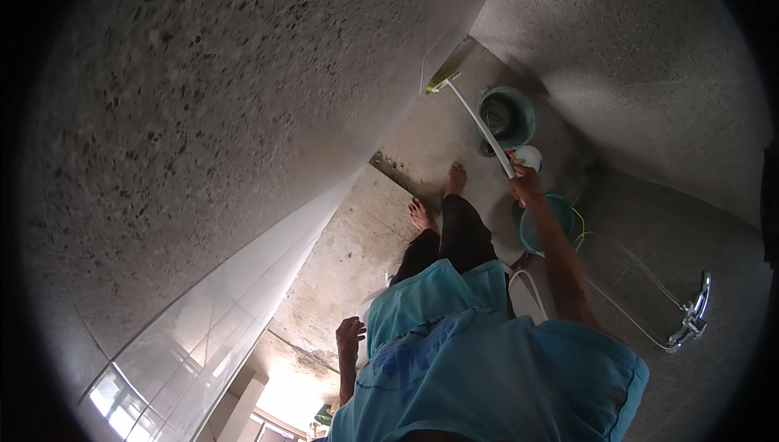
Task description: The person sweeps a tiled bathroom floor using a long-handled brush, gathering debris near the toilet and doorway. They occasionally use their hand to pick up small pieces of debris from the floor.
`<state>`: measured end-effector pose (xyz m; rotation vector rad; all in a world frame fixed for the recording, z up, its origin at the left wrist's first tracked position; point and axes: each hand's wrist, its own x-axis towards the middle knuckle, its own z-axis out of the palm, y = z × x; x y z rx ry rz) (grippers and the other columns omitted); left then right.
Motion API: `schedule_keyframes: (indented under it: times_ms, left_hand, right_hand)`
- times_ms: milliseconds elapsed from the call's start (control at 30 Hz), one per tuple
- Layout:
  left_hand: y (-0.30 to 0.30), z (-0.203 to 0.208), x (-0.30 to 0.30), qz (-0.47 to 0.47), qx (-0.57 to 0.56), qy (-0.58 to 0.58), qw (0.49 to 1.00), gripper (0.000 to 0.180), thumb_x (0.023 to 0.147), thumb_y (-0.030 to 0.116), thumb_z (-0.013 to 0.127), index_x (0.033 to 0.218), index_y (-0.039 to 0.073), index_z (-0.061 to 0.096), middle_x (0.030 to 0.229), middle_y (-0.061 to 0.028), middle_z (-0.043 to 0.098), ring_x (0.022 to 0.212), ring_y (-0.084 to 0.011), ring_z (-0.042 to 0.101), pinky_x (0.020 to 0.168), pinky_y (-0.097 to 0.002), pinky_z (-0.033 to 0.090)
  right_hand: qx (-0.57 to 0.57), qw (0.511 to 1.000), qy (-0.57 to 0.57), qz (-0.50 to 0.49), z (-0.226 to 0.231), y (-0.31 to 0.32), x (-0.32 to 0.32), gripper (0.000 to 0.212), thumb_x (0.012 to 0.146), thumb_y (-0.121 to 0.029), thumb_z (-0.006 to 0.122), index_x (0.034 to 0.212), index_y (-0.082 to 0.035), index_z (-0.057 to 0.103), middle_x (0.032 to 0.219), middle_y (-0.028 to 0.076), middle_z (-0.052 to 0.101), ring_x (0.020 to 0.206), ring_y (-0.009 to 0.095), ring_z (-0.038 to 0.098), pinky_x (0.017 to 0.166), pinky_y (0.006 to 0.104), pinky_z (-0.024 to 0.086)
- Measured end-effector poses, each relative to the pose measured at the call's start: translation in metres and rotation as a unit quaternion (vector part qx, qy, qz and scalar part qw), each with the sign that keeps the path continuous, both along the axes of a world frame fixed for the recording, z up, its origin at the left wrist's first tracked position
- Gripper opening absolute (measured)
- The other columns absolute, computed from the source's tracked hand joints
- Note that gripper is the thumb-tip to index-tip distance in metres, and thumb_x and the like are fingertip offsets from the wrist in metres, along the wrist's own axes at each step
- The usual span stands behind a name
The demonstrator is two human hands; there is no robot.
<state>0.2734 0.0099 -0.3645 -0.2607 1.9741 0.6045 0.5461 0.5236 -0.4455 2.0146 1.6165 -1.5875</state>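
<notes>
My right hand (527, 187) is closed around the white handle of a long scrub brush (477, 117). That brush slants away from me to the far left, and its yellow-green bristles (432, 86) meet the foot of the speckled wall. My left hand (350, 332) hangs low by my side, fingers loosely bent and slightly apart, with nothing seen in it. Just beyond my right hand stands a dark green bucket (519, 121). A teal bucket (545, 235) sits under my right forearm, which partly covers it. Between them shows a small white round container (530, 157).
Speckled walls (617, 52) close in on the left and right and meet at a far corner. A low step edge (393, 176) crosses the concrete floor (349, 239) near my bare feet. At the right, a chrome tap (692, 312) with a hose juts from the wall.
</notes>
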Motion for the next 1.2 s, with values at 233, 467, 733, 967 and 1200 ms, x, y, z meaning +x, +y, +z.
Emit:
schedule_keyframes:
  times_ms: [233, 467, 733, 967, 1200]
  left_hand:
    - [-0.018, -0.03, -0.016, 0.016, 0.046, 0.002, 0.999, 0.034, 0.09, 0.023, 0.06, 0.114, -0.001, 0.062, 0.095, -0.0143, 0.069, 0.082, -0.0219, 0.069, 0.067, -0.0337, 0.055]
    - [-0.022, -0.029, -0.015, 0.024, 0.039, 0.007, 0.999, 0.035, 0.09, 0.024, 0.061, 0.115, 0.001, 0.062, 0.096, -0.014, 0.069, 0.082, -0.0221, 0.068, 0.067, -0.0339, 0.054]
    - [-0.022, -0.039, -0.015, 0.011, 0.058, -0.01, 0.998, 0.034, 0.091, 0.026, 0.061, 0.114, 0.001, 0.062, 0.095, -0.0134, 0.069, 0.081, -0.0211, 0.068, 0.067, -0.0328, 0.054]
    - [-0.023, -0.042, -0.016, 0.005, 0.047, -0.01, 0.999, 0.033, 0.091, 0.025, 0.061, 0.114, 0.001, 0.062, 0.095, -0.0124, 0.069, 0.081, -0.0212, 0.068, 0.067, -0.033, 0.054]
    - [-0.009, -0.038, -0.024, -0.009, 0.062, 0.015, 0.998, 0.033, 0.091, 0.025, 0.06, 0.114, 0.001, 0.062, 0.094, -0.0131, 0.069, 0.08, -0.0208, 0.068, 0.067, -0.0327, 0.054]
  right_hand:
    - [0.245, 0.963, 0.004, 0.112, -0.115, 0.002, 0.003, 0.049, 0.078, -0.002, 0.052, 0.126, 0.002, 0.057, 0.075, 0.024, 0.064, 0.061, 0.033, 0.066, 0.051, 0.0409, 0.051]
    - [0.224, 0.932, -0.007, 0.285, -0.077, -0.093, 0.01, 0.035, 0.079, -0.01, 0.058, 0.112, 0.002, 0.062, 0.099, 0.027, 0.065, 0.085, 0.042, 0.066, 0.072, 0.047, 0.054]
    - [0.002, 0.953, 0.052, 0.299, 0.042, -0.091, 0.043, 0.042, 0.075, -0.007, 0.056, 0.115, 0.0, 0.065, 0.086, 0.027, 0.066, 0.075, 0.038, 0.068, 0.07, 0.044, 0.053]
    - [0.013, 0.985, 0.023, 0.169, 0.025, -0.074, 0.014, 0.041, 0.081, -0.01, 0.054, 0.12, 0.002, 0.062, 0.074, 0.02, 0.064, 0.058, 0.029, 0.064, 0.056, 0.0397, 0.053]
    - [0.07, 0.957, 0.042, 0.278, -0.035, -0.103, 0.042, 0.046, 0.078, -0.008, 0.055, 0.122, 0.005, 0.058, 0.08, 0.028, 0.064, 0.075, 0.046, 0.063, 0.076, 0.0492, 0.051]
